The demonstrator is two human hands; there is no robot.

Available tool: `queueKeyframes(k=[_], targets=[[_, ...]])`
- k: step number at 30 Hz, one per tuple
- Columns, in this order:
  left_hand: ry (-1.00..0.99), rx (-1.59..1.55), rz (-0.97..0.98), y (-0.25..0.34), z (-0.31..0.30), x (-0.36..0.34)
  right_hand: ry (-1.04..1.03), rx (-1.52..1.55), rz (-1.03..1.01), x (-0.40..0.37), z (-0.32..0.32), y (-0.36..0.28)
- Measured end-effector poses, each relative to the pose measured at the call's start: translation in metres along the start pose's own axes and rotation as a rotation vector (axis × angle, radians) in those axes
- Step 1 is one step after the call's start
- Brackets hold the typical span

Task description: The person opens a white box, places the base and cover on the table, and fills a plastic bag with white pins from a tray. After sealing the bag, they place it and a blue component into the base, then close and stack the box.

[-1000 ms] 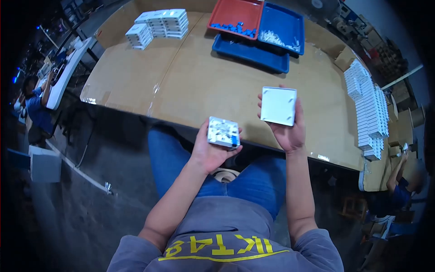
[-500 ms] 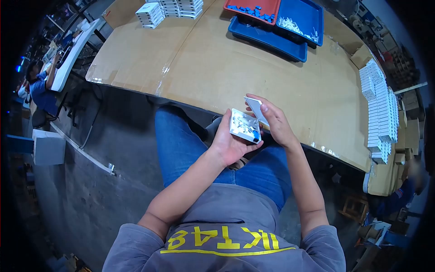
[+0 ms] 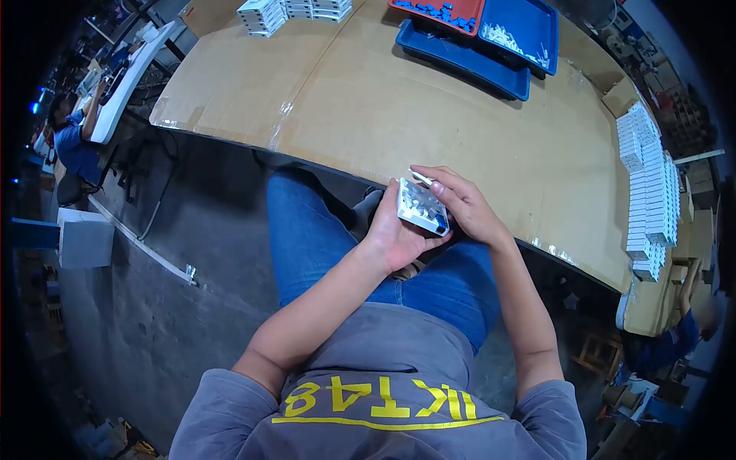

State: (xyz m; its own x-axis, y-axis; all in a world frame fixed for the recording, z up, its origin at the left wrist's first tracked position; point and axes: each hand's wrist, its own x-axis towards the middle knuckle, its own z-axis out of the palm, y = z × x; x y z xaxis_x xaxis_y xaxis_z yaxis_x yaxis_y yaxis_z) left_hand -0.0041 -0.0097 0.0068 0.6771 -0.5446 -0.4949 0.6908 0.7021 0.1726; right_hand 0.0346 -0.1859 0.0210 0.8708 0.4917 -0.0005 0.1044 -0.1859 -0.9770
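Observation:
My left hand (image 3: 389, 236) cradles a small white box (image 3: 420, 208) above my lap, its fingers wrapped around the sides and underside. The box's face is turned up, showing white and grey parts inside and a dark blue piece (image 3: 441, 228) at the lower right corner. At the box's far right side, my right hand (image 3: 469, 205) pinches a thin white panel (image 3: 420, 178) between thumb and fingers. That panel is seen nearly edge-on, close over the box's upper edge, and the fingers cover much of it.
A cardboard-covered table (image 3: 368, 107) lies in front. On it are a red tray (image 3: 479, 31) with blue pieces, a blue tray (image 3: 553, 38) with white pieces, and a lower blue tray (image 3: 460, 67). White box stacks (image 3: 648, 195) stand right, others (image 3: 264, 19) back left. People sit at both sides.
The white panel has tipped from showing its broad face to nearly edge-on, over the box's upper edge. Both hands and the box have shifted slightly right in view.

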Motion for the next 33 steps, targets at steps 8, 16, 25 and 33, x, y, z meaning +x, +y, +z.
queueKeyframes(k=[8,16,25,33], targets=[[-0.011,-0.02,-0.01,0.0,-0.004,0.002,-0.115,-0.027,0.104,0.003,-0.008,-0.001],[-0.047,-0.136,-0.056,-0.001,-0.016,0.01,-0.125,0.076,0.171,0.005,-0.007,-0.005],[0.055,-0.155,-0.028,-0.004,-0.011,0.011,-0.09,-0.006,0.202,0.01,-0.003,-0.001],[0.045,-0.128,-0.056,-0.001,-0.018,0.02,-0.153,-0.108,0.234,0.015,-0.008,0.009]])
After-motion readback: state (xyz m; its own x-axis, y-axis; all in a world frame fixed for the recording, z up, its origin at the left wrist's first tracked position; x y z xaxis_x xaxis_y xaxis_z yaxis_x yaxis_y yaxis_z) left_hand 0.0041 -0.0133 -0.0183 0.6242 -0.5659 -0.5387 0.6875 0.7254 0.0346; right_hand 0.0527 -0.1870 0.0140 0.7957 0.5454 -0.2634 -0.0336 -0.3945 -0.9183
